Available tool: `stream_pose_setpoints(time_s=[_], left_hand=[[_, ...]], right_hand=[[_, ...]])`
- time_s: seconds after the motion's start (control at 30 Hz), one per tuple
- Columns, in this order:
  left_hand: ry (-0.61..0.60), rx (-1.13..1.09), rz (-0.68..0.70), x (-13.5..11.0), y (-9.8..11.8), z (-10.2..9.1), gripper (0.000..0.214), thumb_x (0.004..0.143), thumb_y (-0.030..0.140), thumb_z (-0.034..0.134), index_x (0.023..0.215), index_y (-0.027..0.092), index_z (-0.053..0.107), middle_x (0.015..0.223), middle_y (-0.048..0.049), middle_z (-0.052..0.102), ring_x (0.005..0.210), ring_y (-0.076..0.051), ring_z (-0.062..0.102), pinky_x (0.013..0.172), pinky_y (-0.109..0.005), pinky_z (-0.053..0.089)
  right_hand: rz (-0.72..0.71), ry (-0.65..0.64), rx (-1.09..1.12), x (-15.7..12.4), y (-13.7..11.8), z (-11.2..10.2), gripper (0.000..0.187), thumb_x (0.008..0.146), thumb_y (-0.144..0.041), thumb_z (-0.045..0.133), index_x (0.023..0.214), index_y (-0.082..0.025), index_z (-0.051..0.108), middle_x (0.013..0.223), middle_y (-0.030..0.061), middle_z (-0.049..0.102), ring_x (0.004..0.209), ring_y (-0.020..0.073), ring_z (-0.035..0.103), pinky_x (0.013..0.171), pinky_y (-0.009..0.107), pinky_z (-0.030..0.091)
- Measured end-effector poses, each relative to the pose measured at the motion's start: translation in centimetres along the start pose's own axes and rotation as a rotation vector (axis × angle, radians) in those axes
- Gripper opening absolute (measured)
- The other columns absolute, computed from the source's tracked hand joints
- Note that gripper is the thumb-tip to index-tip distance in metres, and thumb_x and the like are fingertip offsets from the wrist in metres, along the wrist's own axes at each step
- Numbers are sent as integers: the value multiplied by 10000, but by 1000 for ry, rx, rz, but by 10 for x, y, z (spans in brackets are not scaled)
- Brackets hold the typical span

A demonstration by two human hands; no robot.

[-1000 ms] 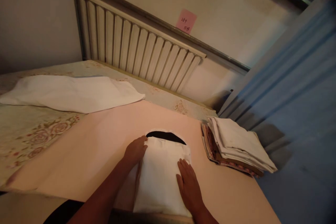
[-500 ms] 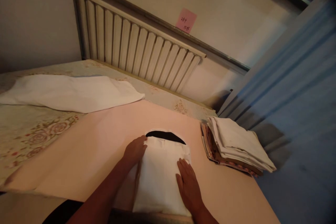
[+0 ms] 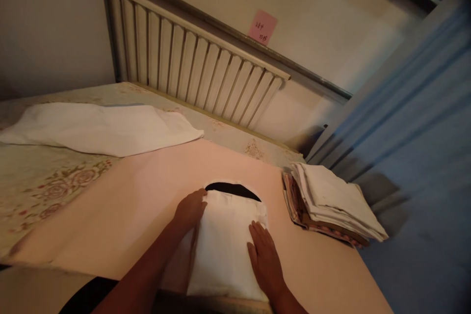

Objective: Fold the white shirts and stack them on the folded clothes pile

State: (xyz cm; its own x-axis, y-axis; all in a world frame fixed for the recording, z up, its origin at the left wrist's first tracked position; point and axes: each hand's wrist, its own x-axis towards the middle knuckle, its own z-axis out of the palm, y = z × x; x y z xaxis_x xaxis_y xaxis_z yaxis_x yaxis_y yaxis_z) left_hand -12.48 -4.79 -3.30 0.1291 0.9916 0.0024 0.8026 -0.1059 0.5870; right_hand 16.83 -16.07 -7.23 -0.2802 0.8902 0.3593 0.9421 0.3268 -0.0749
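Note:
A folded white cloth lies in front of me on a pink sheet. My left hand is at its far left corner, with thumb and fingers closed at the edge; the fingertips are partly hidden. Flat on the right side of the cloth rests my right hand, fingers stretched out. A black rounded shape with a pale rim shows just beyond the cloth's far edge. To the right stands a stack of folded cloths, white on top with brown and patterned ones below.
A spread white cloth lies at the far left on a floral cover. Behind are a radiator and a wall with a pink note. A blue curtain hangs along the right side.
Almost nothing differs. Both hands stay at the same places on the folded white cloth, and the view has shifted very slightly.

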Motion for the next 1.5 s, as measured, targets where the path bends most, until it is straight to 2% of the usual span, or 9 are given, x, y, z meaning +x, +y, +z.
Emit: stream_pose_setpoints(time_s=[0.53, 1.17, 1.5], left_hand=[[18, -16, 11, -1, -1, 2, 336, 866, 205, 432, 1181, 203, 549, 1115, -62, 669, 1084, -208, 591, 909, -316, 427], [28, -4, 29, 0, -3, 3, 333, 868, 206, 442, 1182, 210, 552, 1131, -57, 670, 1079, -202, 599, 914, -313, 435], [26, -6, 26, -1, -1, 2, 332, 871, 204, 431, 1181, 200, 551, 1143, -64, 667, 1089, -206, 598, 922, -319, 437]], right_hand=[[21, -42, -1, -1, 2, 2, 476, 969, -305, 409, 1439, -226, 406, 1491, 40, 409, 1392, 241, 351, 1134, 493, 346], [14, -2, 19, 0, 1, 1, 473, 960, -304, 423, 1428, -239, 426, 1470, 41, 441, 1373, 248, 383, 1123, 488, 365], [19, -28, 0, -1, 1, 2, 482, 960, -295, 418, 1437, -224, 408, 1485, 45, 417, 1384, 246, 364, 1127, 494, 359]])
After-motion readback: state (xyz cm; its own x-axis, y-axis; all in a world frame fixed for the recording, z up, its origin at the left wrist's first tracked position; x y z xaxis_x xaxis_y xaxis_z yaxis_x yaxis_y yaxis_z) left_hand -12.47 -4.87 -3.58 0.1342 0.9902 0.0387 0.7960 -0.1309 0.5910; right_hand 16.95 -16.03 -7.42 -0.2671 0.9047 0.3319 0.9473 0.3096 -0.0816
